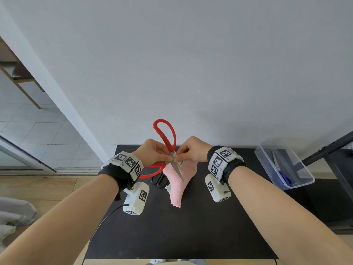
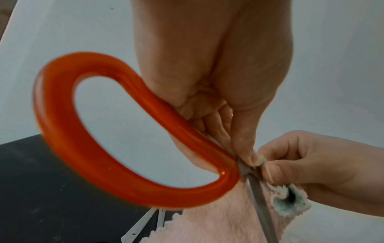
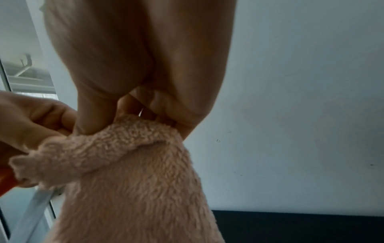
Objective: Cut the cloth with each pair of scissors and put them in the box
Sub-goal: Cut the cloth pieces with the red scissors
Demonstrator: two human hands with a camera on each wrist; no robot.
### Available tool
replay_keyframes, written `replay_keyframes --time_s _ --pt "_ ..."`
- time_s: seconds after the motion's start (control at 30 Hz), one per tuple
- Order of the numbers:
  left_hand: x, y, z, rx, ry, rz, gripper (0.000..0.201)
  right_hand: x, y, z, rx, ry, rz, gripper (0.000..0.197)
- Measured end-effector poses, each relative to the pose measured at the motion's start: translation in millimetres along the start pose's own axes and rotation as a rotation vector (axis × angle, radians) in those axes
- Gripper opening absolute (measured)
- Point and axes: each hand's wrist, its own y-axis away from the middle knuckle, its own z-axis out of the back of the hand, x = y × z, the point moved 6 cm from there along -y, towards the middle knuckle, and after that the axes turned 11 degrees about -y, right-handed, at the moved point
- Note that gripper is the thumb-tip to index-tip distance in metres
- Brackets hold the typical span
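Note:
My left hand [image 1: 168, 153] grips the red-handled scissors [image 1: 165, 134] near the pivot, one loop standing up and the blade [image 1: 178, 172] pointing down. My right hand [image 1: 178, 153] pinches the top edge of the pink cloth [image 1: 181, 182], right against the pivot. In the left wrist view the red scissors' loop [image 2: 93, 148] fills the left side, and the blade [image 2: 261, 205] lies along the cloth [image 2: 218, 218]. The right wrist view shows my fingers curled over the cloth [image 3: 129, 172]. A clear box [image 1: 303, 169] at the right holds blue scissors [image 1: 285, 178].
Black scissors [image 1: 159, 180] lie on the black table mat [image 1: 181, 226], partly under the cloth and the red handle. A white wall stands close behind the table. A dark metal frame [image 1: 328, 148] stands beside the box at the right.

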Motion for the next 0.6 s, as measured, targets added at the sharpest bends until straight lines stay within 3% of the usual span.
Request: replay_keyframes --time_s 0.6 --pt "-5.0 -1.9 7.2 0.031 -0.019 -0.003 0.004 -22.3 11.6 27.1 -0.073 -0.06 0.011 0.004"
